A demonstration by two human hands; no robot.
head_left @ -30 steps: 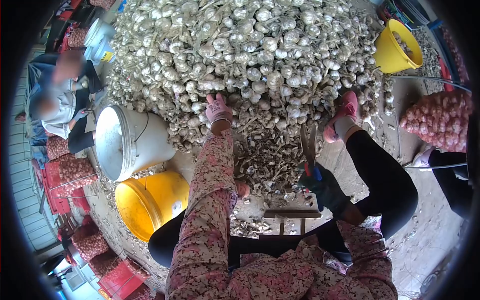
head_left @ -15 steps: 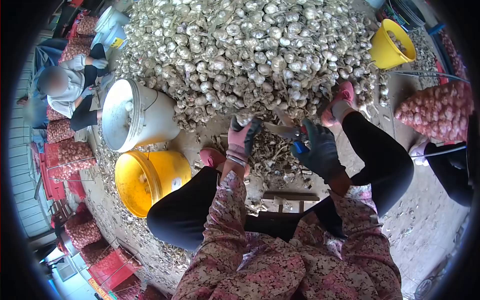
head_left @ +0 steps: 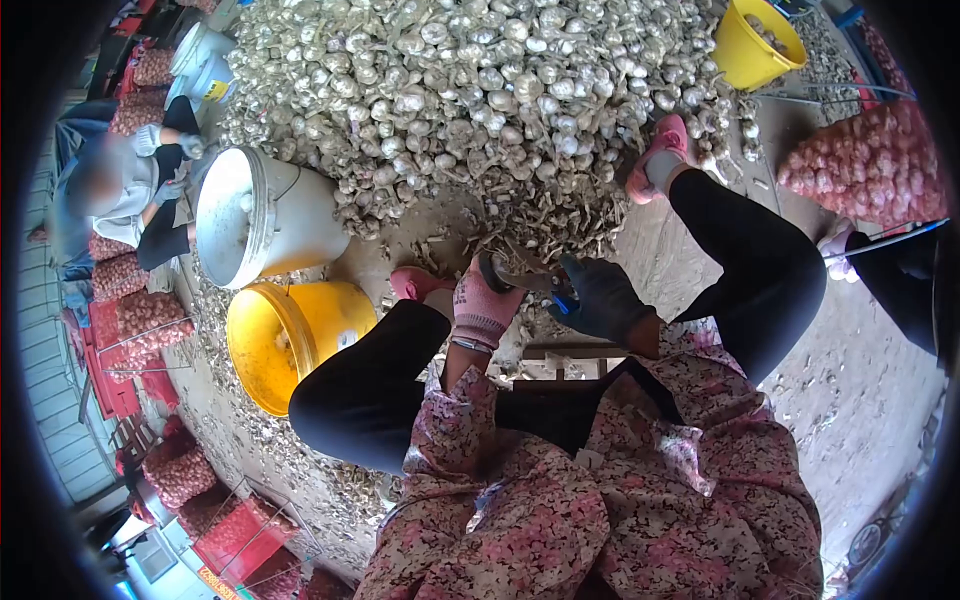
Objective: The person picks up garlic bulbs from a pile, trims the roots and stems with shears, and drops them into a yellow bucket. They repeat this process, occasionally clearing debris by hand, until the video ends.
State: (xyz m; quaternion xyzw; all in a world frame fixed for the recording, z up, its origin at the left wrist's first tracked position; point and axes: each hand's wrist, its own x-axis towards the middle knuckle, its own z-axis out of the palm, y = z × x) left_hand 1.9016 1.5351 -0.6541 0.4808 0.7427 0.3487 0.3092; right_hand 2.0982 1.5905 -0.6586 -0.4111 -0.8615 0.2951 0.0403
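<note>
My left hand [head_left: 484,304], in a pink glove with dark fingertips, is closed around a garlic bulb that its fingers mostly hide. My right hand [head_left: 606,300], in a dark glove, grips pruning shears [head_left: 530,282] with a blue handle. Their blades point left and reach my left hand; whether they touch the bulb is hard to see. Both hands are low between my knees, over cut stalks and scraps. Beyond them rises a large heap of garlic bulbs [head_left: 470,100] with dry stems.
A white bucket [head_left: 310,225] and a yellow bucket [head_left: 335,310] stand at my left, each holding a few bulbs. Another yellow bucket [head_left: 745,60] is at the far right, near a full red net sack [head_left: 860,165]. A co-worker [head_left: 125,190] sits on the left; another person's leg shows right.
Both hands have drawn back from the heap toward my body and closer together. My left hand has turned, covering the bulb, and the shears are now against that hand. The view has shifted slightly.
</note>
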